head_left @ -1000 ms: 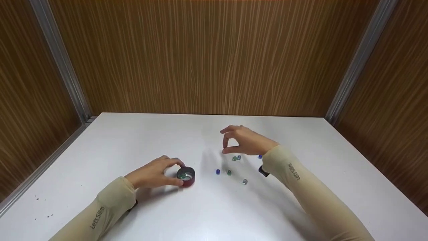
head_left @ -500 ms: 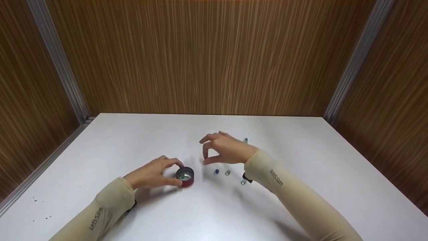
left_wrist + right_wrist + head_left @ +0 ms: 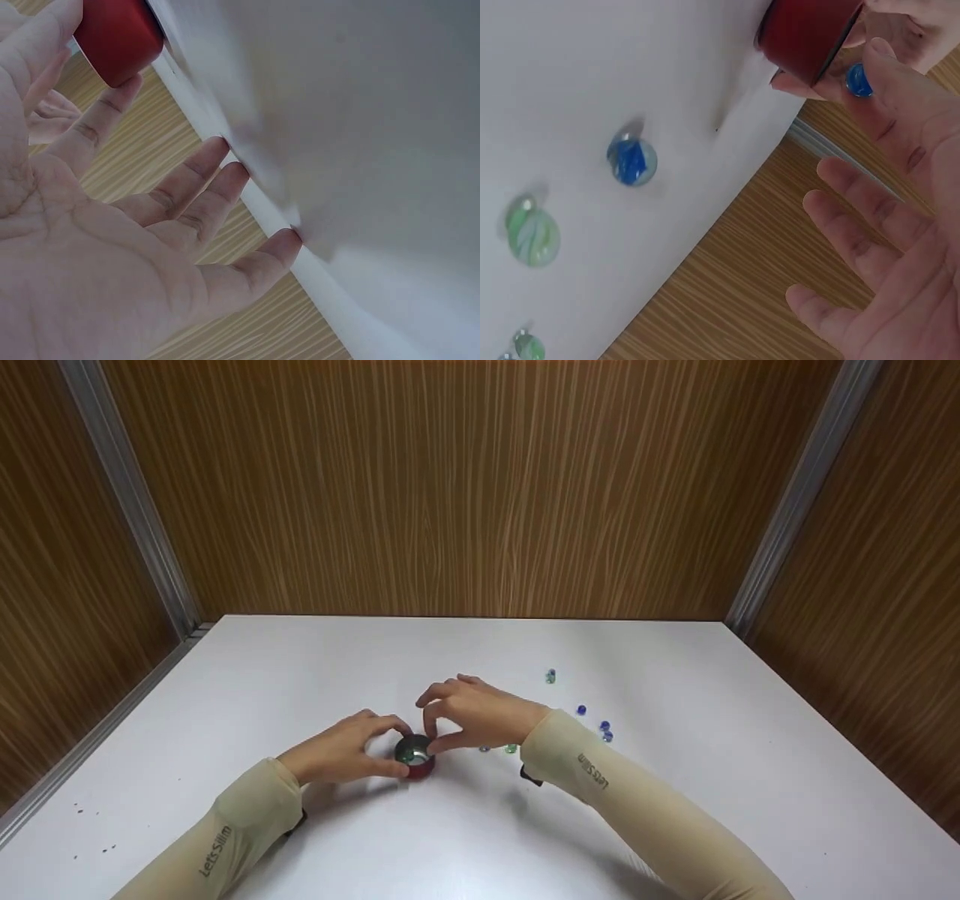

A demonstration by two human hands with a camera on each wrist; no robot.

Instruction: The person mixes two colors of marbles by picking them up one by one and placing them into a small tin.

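On the white table (image 3: 675, 810), the left hand (image 3: 341, 750) gripped the red tin (image 3: 417, 757); the right hand (image 3: 476, 720) pinched a blue marble (image 3: 857, 80) above it. Released off-centre, the marble might strike the rim and roll away.

Beige tight sleeves (image 3: 225, 832), "Let's Slim" print near cuffs; dark wristband (image 3: 529, 775), probably camera strap.

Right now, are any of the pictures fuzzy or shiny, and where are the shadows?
Head view: sharp and evenly lit, with soft grey shadows under both arms on the white table. Left wrist view: the left hand is so close that it looks a bit blurry. Right wrist view: the loose marbles look soft, each with a small bright glint and a faint shadow.
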